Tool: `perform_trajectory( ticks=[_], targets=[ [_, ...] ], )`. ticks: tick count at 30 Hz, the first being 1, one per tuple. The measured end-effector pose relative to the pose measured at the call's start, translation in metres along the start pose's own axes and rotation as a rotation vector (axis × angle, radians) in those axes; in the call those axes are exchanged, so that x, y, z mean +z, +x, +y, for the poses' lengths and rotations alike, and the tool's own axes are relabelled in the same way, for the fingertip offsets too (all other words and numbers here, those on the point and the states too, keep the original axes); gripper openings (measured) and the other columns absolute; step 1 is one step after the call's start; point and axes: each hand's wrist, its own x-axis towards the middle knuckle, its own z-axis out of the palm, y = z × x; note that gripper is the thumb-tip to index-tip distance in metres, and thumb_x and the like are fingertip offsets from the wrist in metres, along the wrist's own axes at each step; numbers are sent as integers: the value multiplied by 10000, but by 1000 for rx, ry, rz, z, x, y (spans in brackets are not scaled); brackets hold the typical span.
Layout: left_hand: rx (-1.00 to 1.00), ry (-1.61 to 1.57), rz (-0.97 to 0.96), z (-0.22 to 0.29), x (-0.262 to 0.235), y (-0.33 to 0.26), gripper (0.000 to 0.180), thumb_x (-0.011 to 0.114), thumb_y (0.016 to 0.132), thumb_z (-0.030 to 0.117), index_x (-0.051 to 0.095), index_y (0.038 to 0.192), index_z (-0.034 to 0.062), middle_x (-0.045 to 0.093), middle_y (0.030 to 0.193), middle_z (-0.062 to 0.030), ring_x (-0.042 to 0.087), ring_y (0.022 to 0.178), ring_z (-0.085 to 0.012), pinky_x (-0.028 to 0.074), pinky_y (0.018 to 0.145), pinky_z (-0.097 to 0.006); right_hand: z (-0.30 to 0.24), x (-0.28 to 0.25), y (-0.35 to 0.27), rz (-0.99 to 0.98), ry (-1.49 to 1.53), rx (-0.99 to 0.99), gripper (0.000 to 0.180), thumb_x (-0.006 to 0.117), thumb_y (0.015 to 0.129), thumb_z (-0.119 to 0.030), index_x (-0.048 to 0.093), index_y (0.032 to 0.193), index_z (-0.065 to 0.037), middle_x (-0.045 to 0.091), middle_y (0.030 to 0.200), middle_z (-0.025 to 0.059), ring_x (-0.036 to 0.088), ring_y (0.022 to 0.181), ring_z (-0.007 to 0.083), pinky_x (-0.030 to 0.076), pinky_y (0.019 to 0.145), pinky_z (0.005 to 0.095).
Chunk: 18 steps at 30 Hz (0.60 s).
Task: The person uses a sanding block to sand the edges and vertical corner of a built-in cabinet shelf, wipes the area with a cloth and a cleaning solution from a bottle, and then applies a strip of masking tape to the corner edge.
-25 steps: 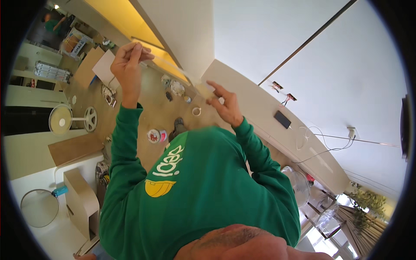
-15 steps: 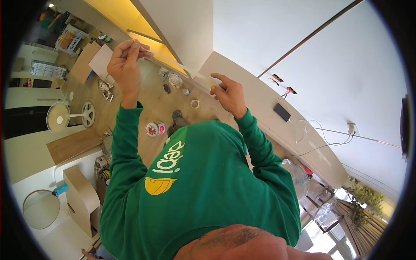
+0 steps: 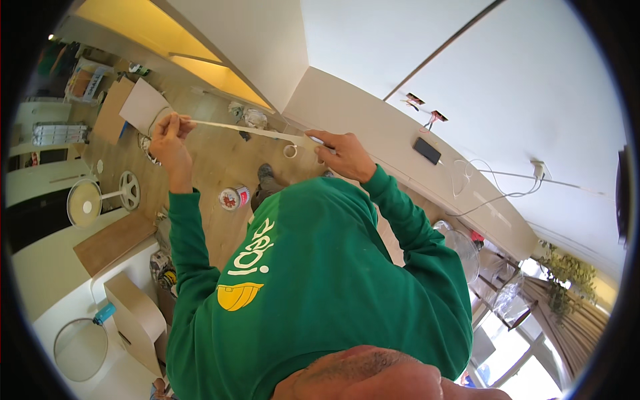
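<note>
The left hand (image 3: 168, 135) pinches the free end of a strip of tape (image 3: 245, 129), which is stretched taut across to the right hand (image 3: 343, 152), closed on the roll end (roll itself hidden). Tape is drawn out; cutting and sticking seemingly remain.

White walls (image 3: 533, 87), wooden floor (image 3: 220, 167) (cluttered)

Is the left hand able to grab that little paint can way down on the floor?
Probably not: the left hand is up pinching the tape strip, and the paint can sits far below.
</note>
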Motion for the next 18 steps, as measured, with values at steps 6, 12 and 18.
perform_trajectory(
  ticks=[6, 12, 18],
  targets=[
    [-171, -60, -1, -66, -20, -11, 151, 612, 994, 79, 643, 1090, -32, 711, 924, -143, 700, 772, -206, 594, 716, -324, 39, 20, 2, 148, -549, 220, 214, 602, 876, -242, 738, 936, -88, 696, 784, 179, 685, 714, 382, 559, 673, 494],
    [-375, 379, 26, -156, -94, -8, 318, 551, 1034, 190, 626, 1280, 2, 712, 1140, -107, 713, 823, -197, 568, 697, -293, 16, -7, -11, 41, -753, 231, 184, 619, 815, -198, 726, 826, -49, 684, 765, 199, 689, 715, 395, 557, 663, 508],
    [-123, 192, -768, -59, 73, -115, 234, 651, 967, 91, 702, 1190, 43, 725, 1047, -55, 676, 773, -109, 521, 651, -234, 3, 30, 7, -97, -744, 193, 174, 614, 791, -177, 735, 829, -57, 706, 780, 190, 703, 744, 385, 564, 670, 496]
  ],
)
